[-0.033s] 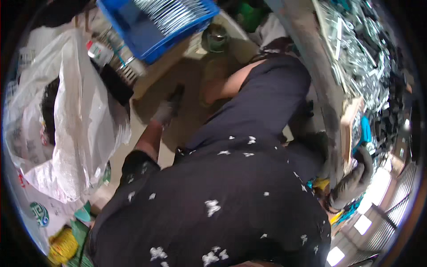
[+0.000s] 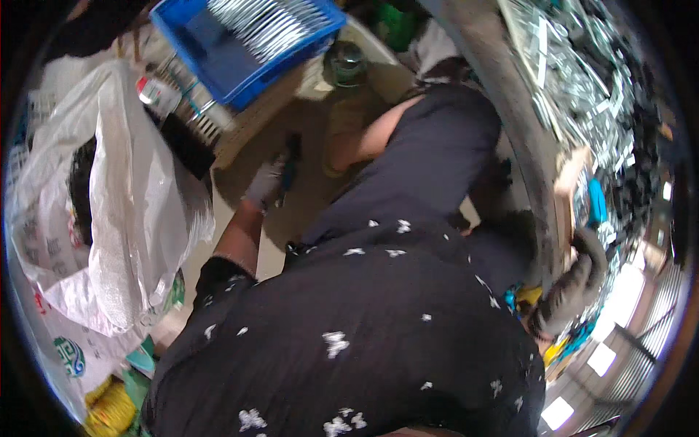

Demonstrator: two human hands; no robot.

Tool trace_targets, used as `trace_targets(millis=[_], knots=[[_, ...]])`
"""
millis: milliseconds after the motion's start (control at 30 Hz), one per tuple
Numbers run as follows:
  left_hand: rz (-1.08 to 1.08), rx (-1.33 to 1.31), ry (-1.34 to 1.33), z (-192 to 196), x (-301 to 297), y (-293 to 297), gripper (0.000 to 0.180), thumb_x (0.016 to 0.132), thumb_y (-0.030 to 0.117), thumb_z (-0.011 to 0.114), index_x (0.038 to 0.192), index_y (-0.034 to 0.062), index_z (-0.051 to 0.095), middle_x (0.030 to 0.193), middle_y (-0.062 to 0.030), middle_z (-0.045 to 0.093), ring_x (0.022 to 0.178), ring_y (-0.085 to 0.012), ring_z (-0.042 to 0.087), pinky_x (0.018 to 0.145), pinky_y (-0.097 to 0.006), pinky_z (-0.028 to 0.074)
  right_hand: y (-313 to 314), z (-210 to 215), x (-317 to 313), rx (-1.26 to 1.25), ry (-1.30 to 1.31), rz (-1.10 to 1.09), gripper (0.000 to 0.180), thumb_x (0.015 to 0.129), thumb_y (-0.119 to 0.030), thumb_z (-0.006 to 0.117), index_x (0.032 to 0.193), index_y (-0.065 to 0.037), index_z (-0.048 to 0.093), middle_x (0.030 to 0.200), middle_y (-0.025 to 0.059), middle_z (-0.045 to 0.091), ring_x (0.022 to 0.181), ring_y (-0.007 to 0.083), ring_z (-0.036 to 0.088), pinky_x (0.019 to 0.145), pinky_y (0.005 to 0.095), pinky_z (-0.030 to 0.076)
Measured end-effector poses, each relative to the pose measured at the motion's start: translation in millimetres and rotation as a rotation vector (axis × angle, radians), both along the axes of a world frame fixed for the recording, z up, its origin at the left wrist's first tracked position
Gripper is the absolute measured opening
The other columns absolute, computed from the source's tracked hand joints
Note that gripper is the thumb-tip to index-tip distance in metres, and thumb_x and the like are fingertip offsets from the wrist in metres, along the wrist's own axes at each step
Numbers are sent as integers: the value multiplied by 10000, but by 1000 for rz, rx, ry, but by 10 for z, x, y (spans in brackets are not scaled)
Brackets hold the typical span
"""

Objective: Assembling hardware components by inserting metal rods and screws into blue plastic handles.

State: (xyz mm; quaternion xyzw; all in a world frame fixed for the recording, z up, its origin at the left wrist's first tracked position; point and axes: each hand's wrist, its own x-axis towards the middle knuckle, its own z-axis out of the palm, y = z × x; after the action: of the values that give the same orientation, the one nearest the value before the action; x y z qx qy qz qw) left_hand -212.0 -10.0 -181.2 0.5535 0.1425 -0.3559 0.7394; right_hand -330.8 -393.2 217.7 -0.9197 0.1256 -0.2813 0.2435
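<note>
The left hand, in a grey glove, hangs low over the tan floor with its fingers curled round a small dark tool; the tool's long axis runs from the palm up toward the far side, pointing at the blue crate. That crate lies far and slightly left of this hand, which is much the nearer of the two to it, and it holds a fanned row of shiny metal strips. The right hand, also gloved, is well apart at the right, fingers bent over the edge of a workbench; whether it grips anything I cannot tell. The bench holds a heap of small metal parts. A big white plastic sack stands at the left.
</note>
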Motion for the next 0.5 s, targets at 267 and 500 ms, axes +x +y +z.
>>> trace_targets(millis=[267, 500], knots=[[-396, -1036, -491, 2494, 273, -928, 787, 839, 770, 563, 1159, 52, 603, 888, -109, 619, 507, -101, 527, 400, -225, 395, 750, -230, 1041, 849, 581, 748, 348, 993, -214, 598, 1289, -31, 613, 934, 25, 640, 789, 100, 577, 717, 255, 493], [-664, -753, -519, 2917, 190, -1578, 776, 856, 713, 604, 1225, 32, 565, 932, -88, 647, 525, -103, 533, 448, -229, 407, 61, 18, 465, 982, 9, 602, 238, 962, -215, 675, 1024, 13, 650, 799, 7, 613, 676, 67, 553, 636, 230, 471]])
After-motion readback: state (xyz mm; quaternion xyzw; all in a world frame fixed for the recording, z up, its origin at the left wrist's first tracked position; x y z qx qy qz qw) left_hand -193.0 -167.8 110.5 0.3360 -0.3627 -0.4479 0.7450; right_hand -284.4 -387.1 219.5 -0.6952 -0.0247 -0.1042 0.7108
